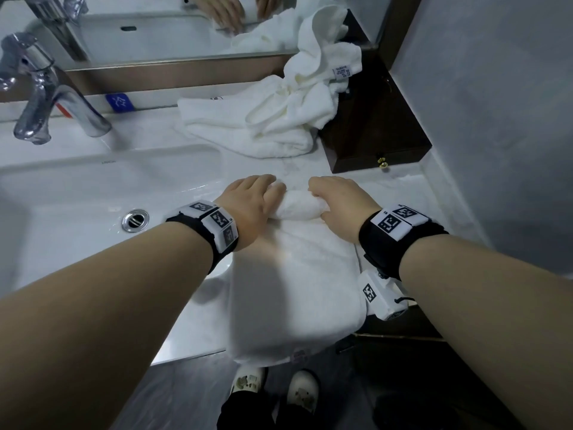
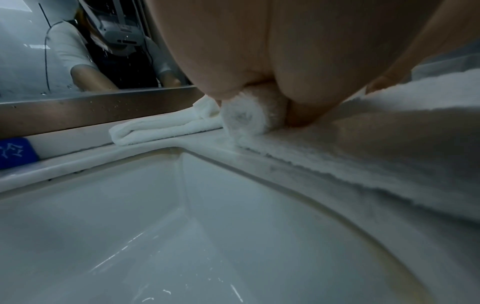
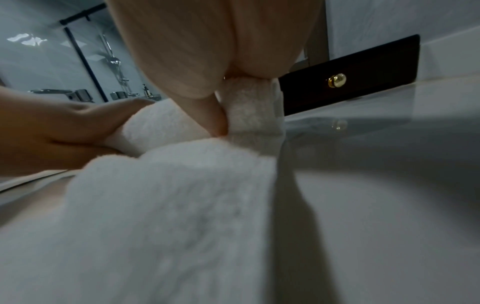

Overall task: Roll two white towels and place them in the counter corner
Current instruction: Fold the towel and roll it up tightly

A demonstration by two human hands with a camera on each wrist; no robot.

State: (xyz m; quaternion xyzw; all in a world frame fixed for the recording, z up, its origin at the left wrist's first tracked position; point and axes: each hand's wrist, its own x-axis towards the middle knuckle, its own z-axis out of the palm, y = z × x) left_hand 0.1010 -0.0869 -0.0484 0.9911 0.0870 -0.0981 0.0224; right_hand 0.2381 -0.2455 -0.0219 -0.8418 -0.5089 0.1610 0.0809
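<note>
A white towel point(image 1: 294, 268) lies flat on the counter between sink and wall, its near end hanging over the front edge. Its far end is wound into a small roll point(image 1: 299, 206). My left hand point(image 1: 257, 197) grips the roll's left end point(image 2: 249, 115), fingers curled over it. My right hand point(image 1: 338, 200) grips the right end point(image 3: 249, 107), thumb tucked under. A second white towel point(image 1: 279, 119) lies crumpled and unrolled farther back, partly draped over a dark box by the mirror.
The sink basin point(image 1: 93, 193) with its drain point(image 1: 135, 219) lies to the left, the chrome faucet point(image 1: 46, 94) behind it. A dark wooden box point(image 1: 381, 131) with a brass knob point(image 3: 337, 79) fills the back right corner. The mirror point(image 1: 155, 26) runs along the back, and a grey wall point(image 1: 496, 119) closes the right side.
</note>
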